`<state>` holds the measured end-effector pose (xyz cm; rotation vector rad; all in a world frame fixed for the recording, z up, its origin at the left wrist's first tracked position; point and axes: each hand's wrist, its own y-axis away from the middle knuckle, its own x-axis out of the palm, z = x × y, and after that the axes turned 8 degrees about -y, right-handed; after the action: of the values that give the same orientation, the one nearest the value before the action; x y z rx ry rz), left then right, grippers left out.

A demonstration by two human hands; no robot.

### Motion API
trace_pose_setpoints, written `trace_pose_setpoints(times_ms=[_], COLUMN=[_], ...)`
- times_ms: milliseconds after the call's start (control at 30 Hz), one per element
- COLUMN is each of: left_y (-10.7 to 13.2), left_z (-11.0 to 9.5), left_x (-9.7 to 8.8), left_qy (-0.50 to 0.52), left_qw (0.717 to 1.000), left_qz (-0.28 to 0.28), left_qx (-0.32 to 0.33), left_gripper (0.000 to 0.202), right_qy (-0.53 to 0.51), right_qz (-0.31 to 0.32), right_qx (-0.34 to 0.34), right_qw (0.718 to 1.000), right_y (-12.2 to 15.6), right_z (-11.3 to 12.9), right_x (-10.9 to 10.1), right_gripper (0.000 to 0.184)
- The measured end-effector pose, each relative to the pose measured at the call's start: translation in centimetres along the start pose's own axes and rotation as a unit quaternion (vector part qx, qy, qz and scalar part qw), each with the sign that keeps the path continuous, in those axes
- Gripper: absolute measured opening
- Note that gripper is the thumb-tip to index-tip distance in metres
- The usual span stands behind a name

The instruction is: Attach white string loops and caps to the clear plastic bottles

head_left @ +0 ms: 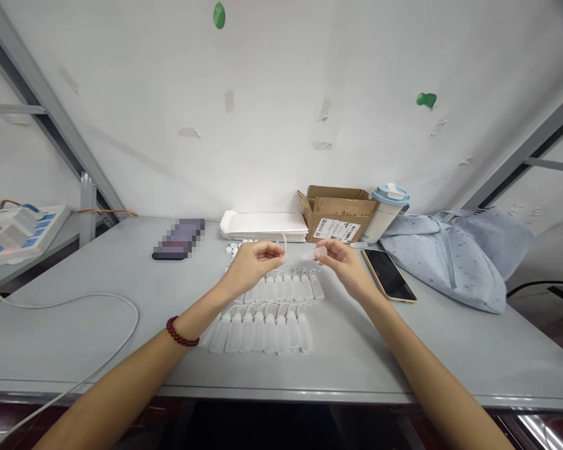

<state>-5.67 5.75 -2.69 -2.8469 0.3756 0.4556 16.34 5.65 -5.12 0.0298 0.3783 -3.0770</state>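
Note:
Two rows of several small translucent squeeze bottles (267, 312) lie flat on the grey table (75, 337). Above the far row, my left hand (256, 262) is closed in a pinch on a thin white capped tip (284, 240). A dark red bead bracelet sits on that wrist. My right hand (342, 262) is closed around a small translucent bottle (319, 252), held level with the left hand. The two hands are a short gap apart. A few loose white caps (234, 248) lie just beyond my left hand.
A stack of white trays (263, 226), an open cardboard box (338, 212), a blue-lidded cup (385, 212) and a pale blue bag (450, 256) stand along the back. A phone (388, 275) lies right; a dark blurred item (179, 239) left. A white cable (98, 350) loops toward a power strip (23, 231).

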Motion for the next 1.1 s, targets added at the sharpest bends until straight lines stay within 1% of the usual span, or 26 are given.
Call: trace_pose_setpoints(times_ms=[133,267,400,533,733,867,1000,1100], left_y=[0.3,0.5,0.5,0.4,0.3,0.5,0.6,0.5], left_z=[-0.7,-0.8,-0.6,-0.6,-0.4,-0.6,-0.9,-0.7], left_x=[0.0,0.1,0.1,0.2,0.2,0.2,0.1,0.2], left_qy=[0.027,0.019,-0.008,-0.02,0.004,0.012,0.0,0.005], left_qw=[0.999,0.999,0.999,0.998,0.999,0.999,0.999,1.0], left_qz=[0.015,0.025,0.038,0.026,0.035,0.037,0.03,0.026], left_qx=[0.007,0.01,0.031,0.055,0.033,0.035,0.021,0.015], left_gripper=[0.016,0.016,0.018,0.017,0.016,0.017,0.02,0.021], right_qy=[-0.097,-0.151,-0.157,-0.163,-0.156,-0.154,-0.155,-0.144], right_qz=[0.016,0.044,0.063,0.083,0.107,0.112,0.114,0.112], right_qx=[0.043,0.061,0.062,0.068,0.081,0.081,0.079,0.084], right_qw=[0.994,0.986,0.984,0.981,0.979,0.978,0.978,0.98], right_y=[0.8,1.3,1.6,1.7,1.9,1.9,2.0,2.1], right_z=[0.6,1.1,1.4,1.5,1.4,1.3,1.3,1.3], right_x=[1.4,2.3,2.6,2.6,2.7,2.7,2.8,2.9], right_gripper=[0.027,0.026,0.025,0.025,0.026,0.026,0.023,0.024])
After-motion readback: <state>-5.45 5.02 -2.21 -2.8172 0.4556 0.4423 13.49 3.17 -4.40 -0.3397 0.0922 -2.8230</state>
